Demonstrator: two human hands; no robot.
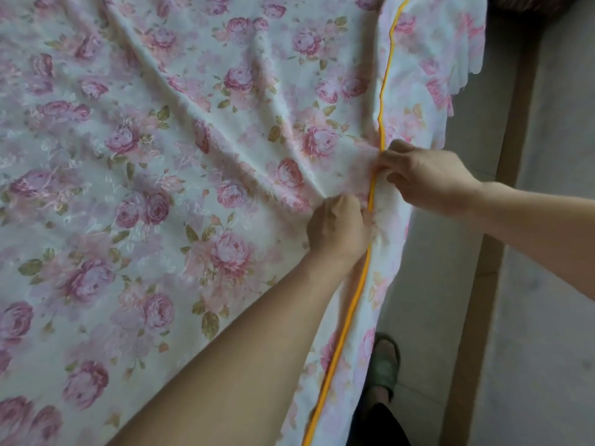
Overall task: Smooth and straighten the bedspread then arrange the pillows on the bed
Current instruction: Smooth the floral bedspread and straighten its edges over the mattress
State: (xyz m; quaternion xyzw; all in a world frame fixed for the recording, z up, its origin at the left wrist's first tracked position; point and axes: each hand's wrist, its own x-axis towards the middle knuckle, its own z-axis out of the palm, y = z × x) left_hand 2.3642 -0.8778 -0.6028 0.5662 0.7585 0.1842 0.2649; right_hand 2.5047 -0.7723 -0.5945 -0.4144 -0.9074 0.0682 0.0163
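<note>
1. No text, label, brand, number or sign can be read in this view.
2. The bedspread (167, 136) bears only a print of pink roses and green leaves, with an orange piping along its edge; none of it forms letters or figures.
</note>
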